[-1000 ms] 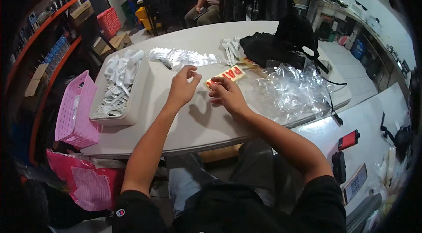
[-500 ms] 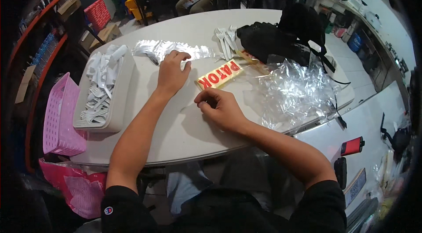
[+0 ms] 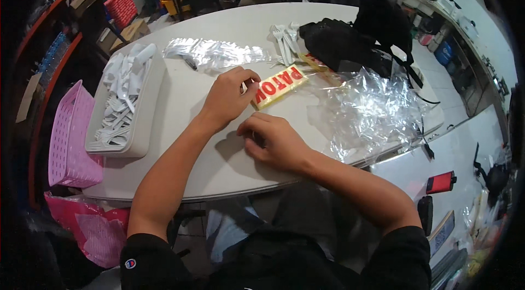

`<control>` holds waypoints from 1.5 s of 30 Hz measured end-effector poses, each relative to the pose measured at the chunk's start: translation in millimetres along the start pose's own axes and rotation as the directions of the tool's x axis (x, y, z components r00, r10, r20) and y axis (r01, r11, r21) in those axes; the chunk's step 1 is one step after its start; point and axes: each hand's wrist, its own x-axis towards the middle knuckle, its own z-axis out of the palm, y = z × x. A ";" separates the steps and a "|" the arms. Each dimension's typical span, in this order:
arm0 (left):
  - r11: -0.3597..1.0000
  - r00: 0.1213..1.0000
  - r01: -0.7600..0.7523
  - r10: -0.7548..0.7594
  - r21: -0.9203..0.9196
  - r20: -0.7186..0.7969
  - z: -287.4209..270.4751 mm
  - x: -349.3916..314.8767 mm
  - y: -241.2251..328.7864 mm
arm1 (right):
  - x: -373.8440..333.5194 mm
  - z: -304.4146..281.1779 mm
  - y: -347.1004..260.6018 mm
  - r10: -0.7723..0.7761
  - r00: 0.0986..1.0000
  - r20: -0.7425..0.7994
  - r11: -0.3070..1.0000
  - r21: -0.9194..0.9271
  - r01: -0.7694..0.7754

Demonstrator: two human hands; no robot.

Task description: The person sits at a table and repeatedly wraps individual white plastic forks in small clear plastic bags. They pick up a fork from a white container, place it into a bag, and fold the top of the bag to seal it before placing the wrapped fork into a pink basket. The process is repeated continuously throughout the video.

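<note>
Pinching one yellow card with red letters [image 3: 279, 86] at its near-left end, left hand [image 3: 227, 98], long axis running up-right, right hand [image 3: 272, 141] curled, fingertips on white table [image 3: 219, 164]

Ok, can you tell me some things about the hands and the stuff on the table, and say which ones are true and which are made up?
1. The left hand touches the yellow packet with red letters. True.
2. The right hand is lifting the black bag. False: it rests on the white table, away from the bag.
3. The grey tray holds white plastic cutlery. True.
4. The pink basket sits on the table's middle. False: it hangs by the table's left edge.
5. Crumpled clear plastic lies right of the hands. True.
</note>
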 end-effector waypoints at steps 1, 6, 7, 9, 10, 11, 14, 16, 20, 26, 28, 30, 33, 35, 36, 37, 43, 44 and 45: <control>1.000 1.000 -0.002 0.001 -0.011 -0.027 -0.8 0.0 -3.4 | 0.4 0.1 -1.0 0.003 1.000 -0.004 1.000 -0.002 -0.003; 0.999 0.993 0.004 0.001 0.043 -0.119 -7.6 6.2 -11.1 | 4.4 2.4 -3.4 0.020 0.997 -0.074 1.000 0.020 -0.019; 0.996 0.986 -0.054 0.064 0.071 -0.153 -10.1 8.9 -13.2 | 4.7 2.1 -3.7 0.014 0.997 -0.080 1.000 0.016 -0.013; 0.980 0.963 -0.123 0.156 0.158 -0.220 -22.0 7.2 -11.4 | 3.1 3.9 -1.4 0.032 0.996 -0.080 0.999 0.002 -0.032; 0.980 0.956 -0.079 0.127 0.183 -0.265 -29.9 3.2 -8.8 | 3.0 5.8 0.2 0.038 0.996 -0.076 0.999 0.001 -0.038; 0.971 0.949 -0.033 0.105 0.237 -0.296 -45.6 -1.0 -0.6 | 3.7 6.8 -1.3 0.044 0.997 -0.064 0.999 0.020 -0.043; 0.921 0.931 0.116 0.031 0.373 -0.365 -98.0 -18.4 2.7 | 3.2 3.8 -5.8 0.067 0.997 -0.048 0.997 0.035 -0.066; 0.858 0.930 0.271 -0.116 0.437 -0.348 -136.9 -38.7 1.8 | 2.9 1.6 -6.6 0.079 0.996 -0.031 0.997 0.018 -0.079; 0.632 0.777 0.626 -0.456 0.456 -0.434 -209.1 -67.5 -11.1 | -0.9 3.2 -3.4 0.069 0.997 -0.031 0.997 -0.025 -0.070; 0.405 0.638 0.753 -0.640 0.518 -0.427 -237.9 -89.6 -68.0 | 0.2 4.6 -7.3 0.023 1.000 0.016 0.999 -0.049 -0.022; 0.437 0.645 0.758 -0.610 0.483 -0.460 -236.3 -82.4 -73.5 | -0.4 3.1 -6.5 0.013 1.000 0.011 0.997 -0.073 -0.012; 0.448 0.689 0.722 -0.541 0.528 -0.482 -244.1 -83.4 -90.0 | 0.2 4.1 -10.4 0.029 0.999 0.020 0.996 -0.080 -0.028; 0.427 0.661 0.734 -0.629 0.528 -0.410 -250.1 -75.9 -99.8 | -1.3 3.7 -10.0 0.021 0.999 0.025 0.994 -0.110 -0.018; 0.402 0.594 0.780 -0.717 0.479 -0.365 -241.8 -75.8 -99.4 | -1.8 3.9 -9.1 0.020 0.999 0.027 0.992 -0.123 -0.017; 0.401 0.606 0.775 -0.690 0.488 -0.396 -239.8 -76.5 -100.4 | -2.7 3.6 -9.0 0.029 0.999 0.028 0.992 -0.121 -0.025; 0.394 0.607 0.773 -0.686 0.496 -0.401 -237.6 -75.3 -100.2 | -2.7 2.6 -9.1 0.038 0.999 0.029 0.992 -0.119 -0.035; 0.293 0.501 0.841 -0.738 0.454 -0.452 -226.2 -66.3 -106.1 | -2.6 9.6 -12.2 -0.037 0.996 -0.081 0.998 -0.056 0.033; 0.306 0.528 0.827 -0.712 0.472 -0.463 -224.1 -64.0 -104.7 | -3.1 9.2 -12.2 -0.056 0.995 -0.078 0.994 -0.094 0.048; 0.321 0.525 0.835 -0.709 0.446 -0.472 -224.6 -64.2 -105.4 | -3.8 8.9 -11.9 -0.075 0.994 -0.074 0.989 -0.132 0.065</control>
